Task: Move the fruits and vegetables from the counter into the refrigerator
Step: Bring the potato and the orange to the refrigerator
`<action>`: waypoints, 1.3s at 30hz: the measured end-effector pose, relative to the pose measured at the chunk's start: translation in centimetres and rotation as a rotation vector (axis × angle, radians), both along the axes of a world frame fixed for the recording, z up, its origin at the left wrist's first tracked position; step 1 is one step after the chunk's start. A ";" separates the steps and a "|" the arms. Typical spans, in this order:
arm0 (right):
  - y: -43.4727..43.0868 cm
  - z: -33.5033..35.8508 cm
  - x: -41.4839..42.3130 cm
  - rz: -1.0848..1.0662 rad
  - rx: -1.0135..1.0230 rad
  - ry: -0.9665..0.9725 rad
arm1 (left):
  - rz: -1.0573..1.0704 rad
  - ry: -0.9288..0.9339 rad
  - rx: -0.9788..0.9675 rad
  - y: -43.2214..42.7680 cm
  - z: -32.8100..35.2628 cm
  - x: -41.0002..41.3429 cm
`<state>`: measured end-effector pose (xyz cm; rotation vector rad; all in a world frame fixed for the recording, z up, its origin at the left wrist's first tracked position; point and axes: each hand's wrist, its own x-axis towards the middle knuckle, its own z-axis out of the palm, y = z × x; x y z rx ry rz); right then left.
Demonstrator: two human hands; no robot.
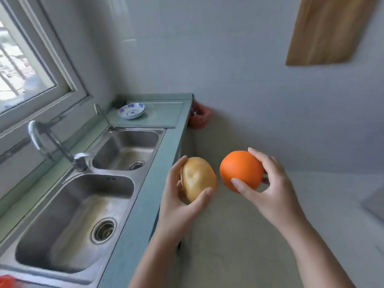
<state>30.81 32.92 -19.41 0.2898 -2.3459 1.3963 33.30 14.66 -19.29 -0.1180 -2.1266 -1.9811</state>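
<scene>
My left hand (pixel 178 200) grips a tan potato (pixel 198 178), held in the air just off the front edge of the green counter (pixel 145 196). An orange (pixel 241 170) sits in my right hand (pixel 272 188), fingers curled around its right side and thumb across its lower front. Both hands are raised above the pale floor, the two items a short gap apart. The refrigerator is out of view.
A steel double sink (pixel 83 202) with a curved tap (pixel 54 146) fills the counter on the left. A blue-patterned plate (pixel 131 110) lies at the counter's far end. A red bag (pixel 198 118) hangs beyond the counter corner. A wooden panel (pixel 330 30) is on the wall.
</scene>
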 end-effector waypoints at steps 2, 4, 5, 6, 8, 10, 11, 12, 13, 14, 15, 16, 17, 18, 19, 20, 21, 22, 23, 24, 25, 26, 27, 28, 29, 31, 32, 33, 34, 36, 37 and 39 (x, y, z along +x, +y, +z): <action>5.2 0.5 -1.3 -0.088 -0.002 0.017 | -0.069 0.024 -0.030 5.0 0.2 -2.7; 10.1 0.9 -2.3 -0.171 0.007 0.042 | -0.146 0.028 -0.039 9.9 0.3 -5.0; 12.3 1.0 -2.6 -0.214 0.013 0.055 | -0.182 0.027 -0.040 12.2 0.4 -6.0; 14.5 1.1 -2.8 -0.255 0.014 0.063 | -0.216 0.030 -0.042 14.5 0.4 -6.9; 18.3 1.0 -3.0 -0.329 0.012 0.063 | -0.284 0.035 -0.050 18.6 0.3 -8.4; 21.7 0.7 -2.8 -0.402 0.001 0.039 | -0.354 0.020 -0.058 22.3 0.1 -9.7; 23.2 0.5 -2.8 -0.436 -0.007 0.026 | -0.388 0.014 -0.061 24.0 -0.1 -10.4; 24.7 0.4 -2.7 -0.471 -0.011 0.019 | -0.420 0.008 -0.065 25.6 -0.2 -11.1; 26.1 0.2 -2.7 -0.508 -0.014 0.016 | -0.451 0.003 -0.070 27.2 -0.4 -11.7; 27.4 0.1 -2.7 -0.548 -0.021 0.013 | -0.483 0.001 -0.074 28.8 -0.6 -12.3; 28.7 -0.1 -2.8 -0.589 -0.034 0.005 | -0.515 0.000 -0.077 30.4 -0.8 -12.9; 29.9 -0.3 -3.0 -0.626 -0.054 -0.005 | -0.548 -0.004 -0.079 31.9 -1.0 -13.6; 31.0 -0.5 -3.2 -0.660 -0.077 -0.012 | -0.580 -0.009 -0.081 33.3 -1.3 -14.3; 32.1 -0.8 -3.5 -0.689 -0.099 -0.016 | -0.611 -0.012 -0.084 34.7 -1.6 -15.1; 33.2 -1.0 -3.9 -0.715 -0.114 -0.021 | -0.640 -0.014 -0.088 36.1 -1.9 -16.0; 34.3 -1.2 -4.4 -0.740 -0.121 -0.026 | -0.668 -0.016 -0.088 37.4 -2.1 -17.0; 35.4 -1.3 -4.9 -0.763 -0.121 -0.032 | -0.697 -0.019 -0.083 38.8 -2.2 -18.0; 36.6 -1.4 -5.7 -0.788 -0.115 -0.034 | -0.727 -0.021 -0.075 40.2 -2.3 -19.2; 37.8 -1.4 -6.6 -0.815 -0.105 -0.033 | -0.761 -0.016 -0.066 41.6 -2.2 -20.5; 39.0 -1.4 -7.6 -0.842 -0.096 -0.033 | -0.797 -0.006 -0.060 43.0 -2.2 -21.8; 40.2 -1.2 -8.6 -0.868 -0.094 -0.039 | -0.833 0.004 -0.055 44.5 -2.0 -23.2; 41.3 -0.9 -9.8 -0.892 -0.098 -0.045 | -0.864 0.013 -0.049 45.9 -1.7 -24.6; 42.4 -0.4 -11.0 -0.914 -0.102 -0.048 | -0.888 0.019 -0.040 47.3 -1.3 -26.1; 43.6 0.1 -12.2 -0.937 -0.102 -0.052 | -0.906 0.022 -0.028 48.7 -0.9 -27.6; 44.7 0.7 -13.5 -0.959 -0.097 -0.053 | -0.923 0.021 -0.014 50.1 -0.5 -29.1; 47.0 1.5 -15.6 -1.013 -0.075 -0.042 | -0.964 0.016 0.013 52.9 0.1 -31.9; 48.1 1.8 -16.3 -1.045 -0.068 -0.034 | -0.985 0.016 0.020 54.3 0.3 -33.1; 49.1 2.0 -17.0 -1.075 -0.066 -0.035 | -1.005 0.016 0.024 55.6 0.3 -34.1; 50.0 2.0 -17.4 -1.099 -0.067 -0.038 | -1.022 0.020 0.025 56.9 0.3 -35.0; 51.7 1.7 -18.0 -1.138 -0.083 -0.047 | -1.053 0.018 0.025 59.4 -0.1 -35.9; 52.7 1.6 -18.1 -1.159 -0.097 -0.045 | -1.071 0.007 0.024 60.6 -0.3 -36.2; 54.8 1.4 -18.2 -1.207 -0.108 -0.026 | -1.119 -0.014 0.014 63.1 -0.7 -36.4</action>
